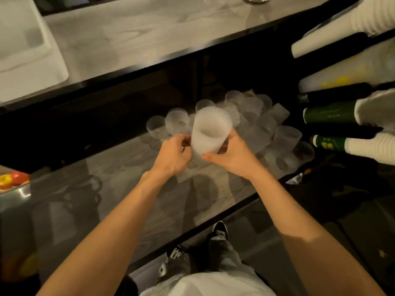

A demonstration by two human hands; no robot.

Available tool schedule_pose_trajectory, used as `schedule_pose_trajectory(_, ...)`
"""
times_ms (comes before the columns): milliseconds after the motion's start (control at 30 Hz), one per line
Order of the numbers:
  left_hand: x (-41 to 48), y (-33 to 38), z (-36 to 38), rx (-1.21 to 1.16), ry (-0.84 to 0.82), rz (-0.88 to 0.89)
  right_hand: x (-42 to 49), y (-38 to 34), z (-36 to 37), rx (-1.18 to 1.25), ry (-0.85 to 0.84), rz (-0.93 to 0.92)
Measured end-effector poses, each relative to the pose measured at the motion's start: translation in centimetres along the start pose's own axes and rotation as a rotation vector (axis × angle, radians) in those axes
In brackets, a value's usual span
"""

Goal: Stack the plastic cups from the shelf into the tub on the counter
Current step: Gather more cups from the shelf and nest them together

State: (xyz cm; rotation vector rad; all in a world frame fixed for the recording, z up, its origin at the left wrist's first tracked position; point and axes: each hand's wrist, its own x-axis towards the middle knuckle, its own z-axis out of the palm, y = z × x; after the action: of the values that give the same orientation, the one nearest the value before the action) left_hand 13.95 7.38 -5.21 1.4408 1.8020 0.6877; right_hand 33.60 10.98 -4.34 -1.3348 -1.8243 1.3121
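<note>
A tall stack of frosted plastic cups [210, 130] stands above the lower shelf [119, 189], held between both hands. My left hand [175, 155] grips its left side near the bottom with curled fingers. My right hand [233, 153] wraps round its right side, thumb across the front. Behind and to the right, several loose translucent cups [267, 124] lie heaped on the shelf, and a few upright cups [176, 120] stand to the left of the stack. A white tub [27, 50] sits on the upper counter [149, 35] at far left.
Sleeves of white paper cups [367, 146] and dark green cup stacks [329, 113] jut in from the right at shelf height. A red and yellow object [12, 179] lies at the left edge. My shoes [220, 230] show on the floor below the shelf's front edge.
</note>
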Motion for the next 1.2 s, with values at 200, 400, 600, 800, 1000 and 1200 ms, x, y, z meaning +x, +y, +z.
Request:
schedule_pose_trajectory(200,-0.5,-2.1,-1.1,0.029,0.000,-0.109,2.2,-0.6,4.1,-0.111,-0.039,-0.053)
schedule_pose_trajectory(400,-0.7,-3.5,-0.3,0.001,-0.003,-0.157,1.6,0.6,5.3,-0.122,-0.015,-0.037)
schedule_pose_trajectory(600,-0.9,-3.3,-0.4,-0.025,-0.043,-0.112,1.2,0.9,4.8,-0.156,-0.015,-0.038)
schedule_pose_trajectory(800,-1.3,-3.7,0.2,0.028,-0.082,-0.112,0.4,1.1,4.5,-0.194,-0.050,-0.030)
schedule_pose_trajectory(1000,-1.5,-4.7,0.5,0.135,-0.186,-0.158,-0.3,1.9,5.4,-0.255,-0.121,0.042)
schedule_pose_trajectory(1200,-1.2,-4.6,1.1,0.170,-0.244,-0.193,-1.1,3.5,5.4,-0.219,-0.125,0.097)
